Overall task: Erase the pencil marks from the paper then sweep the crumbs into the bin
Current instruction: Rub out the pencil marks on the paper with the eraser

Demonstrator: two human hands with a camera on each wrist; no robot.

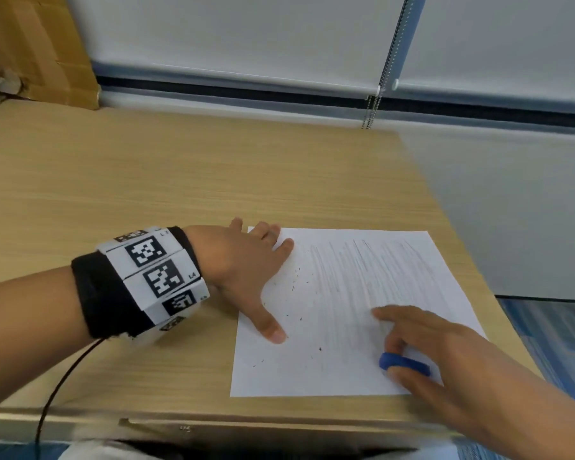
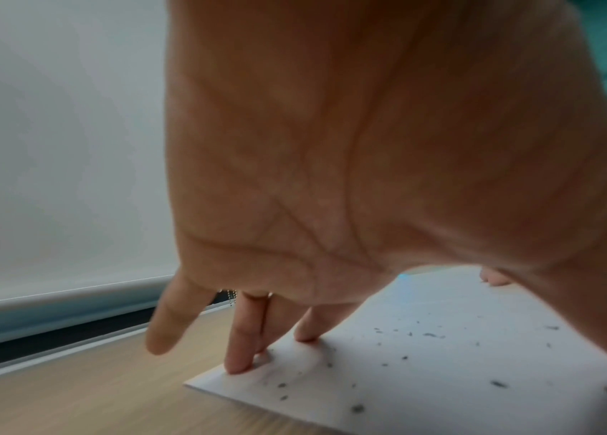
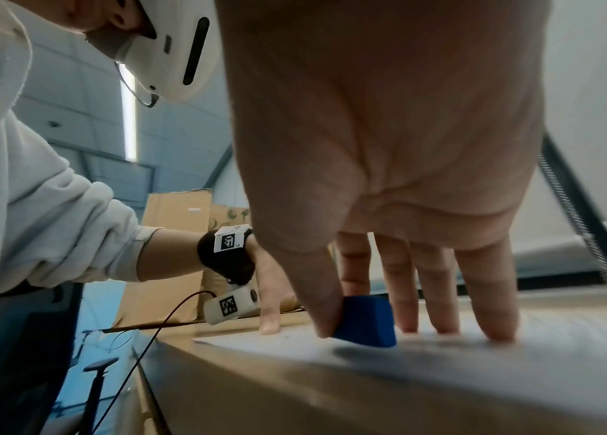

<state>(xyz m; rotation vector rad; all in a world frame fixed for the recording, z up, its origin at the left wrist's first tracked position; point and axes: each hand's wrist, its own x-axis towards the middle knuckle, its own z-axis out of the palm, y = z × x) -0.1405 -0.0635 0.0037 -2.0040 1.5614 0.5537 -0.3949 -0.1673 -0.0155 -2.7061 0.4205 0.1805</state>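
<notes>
A white sheet of paper (image 1: 346, 313) lies on the wooden desk (image 1: 146, 180), covered with faint pencil strokes (image 1: 372, 270) on its right half. Dark eraser crumbs (image 1: 294, 283) are scattered over its left part, also seen as crumbs (image 2: 428, 335) in the left wrist view. My left hand (image 1: 246, 270) lies flat with spread fingers (image 2: 245, 332) pressing the paper's (image 2: 424, 368) far left corner and edge. My right hand (image 1: 422, 340) pinches a blue eraser (image 1: 404, 362) between thumb and forefinger near the paper's front right corner; the eraser (image 3: 366, 320) touches the sheet, other fingers (image 3: 491, 294) extended.
A cardboard box (image 1: 30, 48) stands at the desk's far left. A roller blind (image 1: 246, 34) with a bead chain (image 1: 377, 101) hangs behind the desk. The desk's right edge runs close beside the paper. A black cable (image 1: 60, 386) trails from my left wristband.
</notes>
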